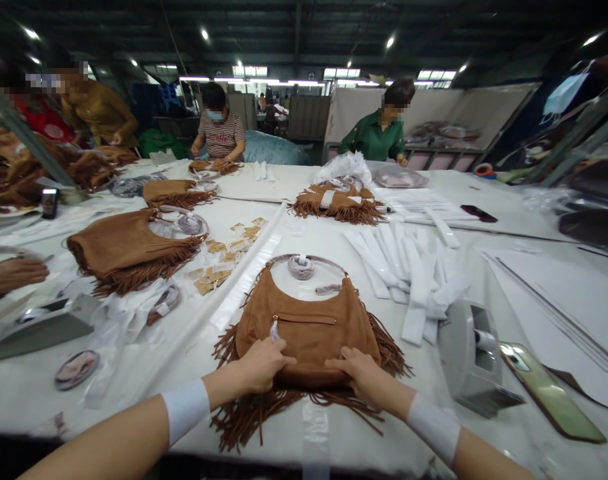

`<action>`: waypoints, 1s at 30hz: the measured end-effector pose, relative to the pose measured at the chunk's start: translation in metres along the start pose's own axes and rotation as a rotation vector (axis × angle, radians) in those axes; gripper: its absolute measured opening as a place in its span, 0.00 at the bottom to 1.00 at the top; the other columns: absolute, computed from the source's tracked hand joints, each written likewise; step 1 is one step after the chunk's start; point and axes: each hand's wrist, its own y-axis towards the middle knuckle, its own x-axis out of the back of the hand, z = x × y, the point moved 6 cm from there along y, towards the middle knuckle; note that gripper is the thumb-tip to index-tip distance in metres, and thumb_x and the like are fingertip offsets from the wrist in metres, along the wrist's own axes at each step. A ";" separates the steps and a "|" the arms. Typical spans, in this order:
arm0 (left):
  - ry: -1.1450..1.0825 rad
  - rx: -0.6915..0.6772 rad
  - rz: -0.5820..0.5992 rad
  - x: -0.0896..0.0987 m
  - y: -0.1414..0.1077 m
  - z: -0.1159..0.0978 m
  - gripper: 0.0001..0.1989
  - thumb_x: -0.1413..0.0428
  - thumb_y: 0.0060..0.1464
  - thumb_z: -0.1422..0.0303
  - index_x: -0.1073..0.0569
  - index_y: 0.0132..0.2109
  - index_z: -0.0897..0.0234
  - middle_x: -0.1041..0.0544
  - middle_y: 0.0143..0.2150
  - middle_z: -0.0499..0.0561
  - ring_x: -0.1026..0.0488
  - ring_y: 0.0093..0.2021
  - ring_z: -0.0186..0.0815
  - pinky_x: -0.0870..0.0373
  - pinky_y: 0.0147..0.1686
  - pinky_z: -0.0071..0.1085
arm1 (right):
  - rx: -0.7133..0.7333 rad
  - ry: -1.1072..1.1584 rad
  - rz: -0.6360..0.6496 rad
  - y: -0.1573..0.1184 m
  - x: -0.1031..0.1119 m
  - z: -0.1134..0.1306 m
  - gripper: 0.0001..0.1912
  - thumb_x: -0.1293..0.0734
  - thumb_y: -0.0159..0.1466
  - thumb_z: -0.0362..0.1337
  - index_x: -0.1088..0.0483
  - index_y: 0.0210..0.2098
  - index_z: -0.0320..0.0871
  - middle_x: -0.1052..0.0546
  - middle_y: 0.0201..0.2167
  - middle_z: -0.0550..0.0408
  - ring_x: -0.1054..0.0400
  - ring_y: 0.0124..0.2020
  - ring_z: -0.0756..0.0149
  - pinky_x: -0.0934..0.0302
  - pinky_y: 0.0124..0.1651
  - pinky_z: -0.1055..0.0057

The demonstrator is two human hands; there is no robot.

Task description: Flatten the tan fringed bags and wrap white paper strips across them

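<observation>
factory workshop: workers [223, 137], fringed bags [317, 343]

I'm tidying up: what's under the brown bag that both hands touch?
Brown fringe and white tabletop show along the near edge of the bag; what lies beneath it is covered.

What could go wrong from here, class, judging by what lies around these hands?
The fringe spread around the brown bag might fold or tangle if the bag is shifted. The right hand, swinging outward, could knock the grey tape dispenser or the phone beside it.
</observation>
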 end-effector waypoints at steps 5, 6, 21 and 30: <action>-0.041 0.098 0.051 0.008 0.009 -0.021 0.36 0.36 0.42 0.56 0.35 0.59 0.51 0.35 0.52 0.60 0.32 0.49 0.59 0.30 0.41 0.58 | 0.034 0.040 0.189 0.005 0.012 0.019 0.36 0.34 0.53 0.33 0.41 0.60 0.59 0.34 0.46 0.49 0.36 0.46 0.52 0.40 0.46 0.53; -0.041 0.110 0.038 0.007 0.011 -0.026 0.33 0.37 0.44 0.57 0.34 0.58 0.52 0.34 0.51 0.60 0.33 0.49 0.58 0.30 0.41 0.58 | 0.029 0.046 0.222 0.007 0.013 0.023 0.36 0.32 0.53 0.35 0.41 0.60 0.59 0.35 0.46 0.48 0.37 0.47 0.50 0.40 0.46 0.50; 0.003 -0.022 0.152 -0.003 0.024 -0.019 0.29 0.49 0.51 0.70 0.36 0.61 0.47 0.31 0.45 0.56 0.26 0.38 0.46 0.26 0.34 0.42 | 0.014 -0.100 0.179 0.012 0.008 0.037 0.34 0.43 0.56 0.25 0.38 0.59 0.58 0.32 0.42 0.46 0.36 0.44 0.52 0.41 0.44 0.51; -0.255 -0.057 0.263 0.008 0.036 -0.003 0.22 0.45 0.51 0.68 0.28 0.54 0.45 0.22 0.44 0.47 0.24 0.40 0.41 0.28 0.39 0.32 | 0.025 -0.085 0.107 0.012 0.014 0.031 0.30 0.42 0.56 0.26 0.33 0.54 0.55 0.27 0.39 0.47 0.31 0.40 0.56 0.41 0.38 0.62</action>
